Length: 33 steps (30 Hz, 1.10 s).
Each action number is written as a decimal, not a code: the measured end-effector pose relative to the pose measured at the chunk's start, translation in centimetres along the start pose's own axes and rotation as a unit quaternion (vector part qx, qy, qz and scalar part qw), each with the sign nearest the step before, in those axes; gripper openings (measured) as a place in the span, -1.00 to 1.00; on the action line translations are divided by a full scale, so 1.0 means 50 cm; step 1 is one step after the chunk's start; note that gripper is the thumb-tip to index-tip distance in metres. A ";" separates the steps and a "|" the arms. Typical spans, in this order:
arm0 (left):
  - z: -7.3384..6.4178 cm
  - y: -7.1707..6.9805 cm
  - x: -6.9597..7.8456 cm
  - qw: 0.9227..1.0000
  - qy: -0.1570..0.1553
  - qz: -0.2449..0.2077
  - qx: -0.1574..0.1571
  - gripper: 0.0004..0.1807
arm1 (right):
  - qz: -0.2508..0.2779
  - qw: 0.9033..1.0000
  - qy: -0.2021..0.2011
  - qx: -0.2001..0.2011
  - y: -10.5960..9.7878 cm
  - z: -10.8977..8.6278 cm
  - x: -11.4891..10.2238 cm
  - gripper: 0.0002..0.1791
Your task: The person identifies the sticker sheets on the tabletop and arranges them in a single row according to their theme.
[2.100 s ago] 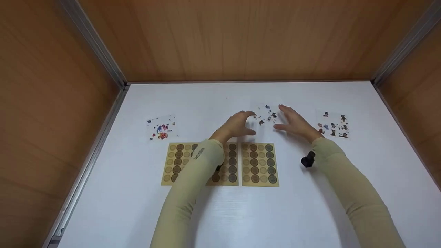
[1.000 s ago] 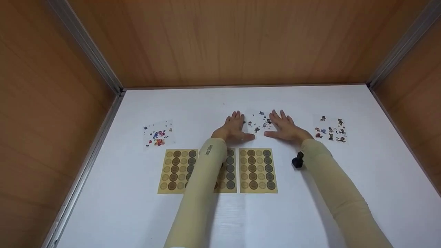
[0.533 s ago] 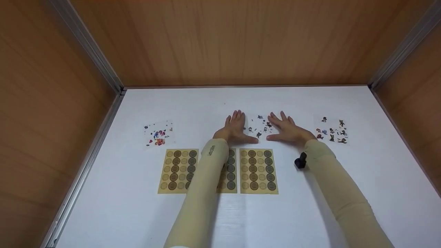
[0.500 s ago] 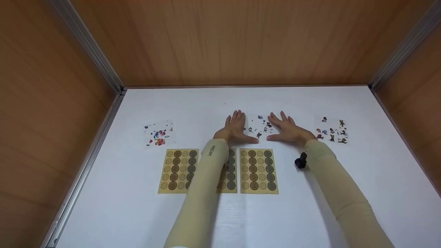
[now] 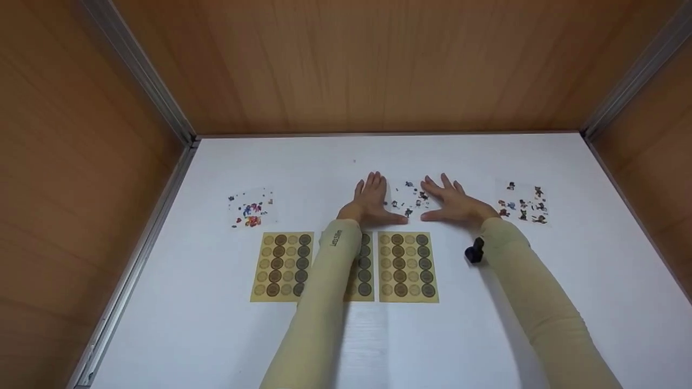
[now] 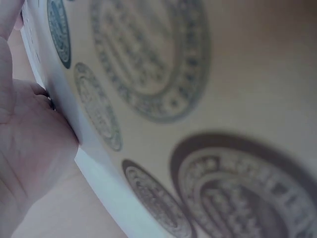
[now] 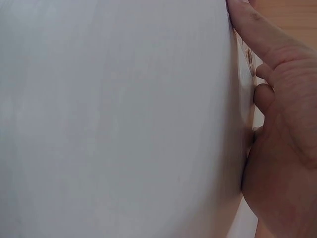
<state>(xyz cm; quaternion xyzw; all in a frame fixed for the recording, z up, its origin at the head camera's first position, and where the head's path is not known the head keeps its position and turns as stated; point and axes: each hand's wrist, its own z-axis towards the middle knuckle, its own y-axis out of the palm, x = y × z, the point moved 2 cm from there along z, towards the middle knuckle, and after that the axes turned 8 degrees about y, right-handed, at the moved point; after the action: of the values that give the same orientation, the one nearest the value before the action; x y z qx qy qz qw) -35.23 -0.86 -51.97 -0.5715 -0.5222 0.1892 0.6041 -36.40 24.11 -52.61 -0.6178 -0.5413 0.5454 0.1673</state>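
Note:
A clear sheet of small colourful stickers (image 5: 409,202) lies flat on the white table, between both hands. My left hand (image 5: 373,201) rests on its left side, fingers straight and thumb stretched along the near edge. On the opposite side my right hand (image 5: 450,202) rests with fingers spread and its thumb pointing at the left thumb. In the right wrist view, the right hand (image 7: 287,114) lies against the tabletop. The left wrist view has the left hand (image 6: 34,144) beside a brown sheet with round printed stickers (image 6: 143,114), seen close up.
Brown sticker sheets (image 5: 408,267) lie in a row nearer the front, partly covered by the left sleeve (image 5: 319,313). One clear sticker sheet (image 5: 252,208) is at the left, another clear sheet (image 5: 523,204) at the right. Wooden panels (image 5: 346,65) enclose the white table (image 5: 178,324).
Both hands came down from above the middle clear sheet and flattened onto its sides. The sheet slid slightly nearer. In the last half second the hands have barely moved.

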 end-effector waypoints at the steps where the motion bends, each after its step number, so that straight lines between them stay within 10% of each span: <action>1: -0.001 0.001 -0.001 1.000 0.000 0.000 0.000 0.48 | 0.003 1.000 0.003 -0.001 0.001 0.001 0.001 0.13; 33: -0.011 -0.005 0.014 1.000 -0.003 -0.010 -0.022 0.29 | 0.022 1.000 0.021 0.003 0.001 0.002 0.003 0.30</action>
<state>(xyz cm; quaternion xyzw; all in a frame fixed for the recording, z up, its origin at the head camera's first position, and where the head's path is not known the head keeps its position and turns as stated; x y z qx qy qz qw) -34.59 -0.64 -51.36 -0.5788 -0.5335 0.1741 0.5916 -36.50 24.16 -52.74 -0.6405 -0.5223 0.5372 0.1684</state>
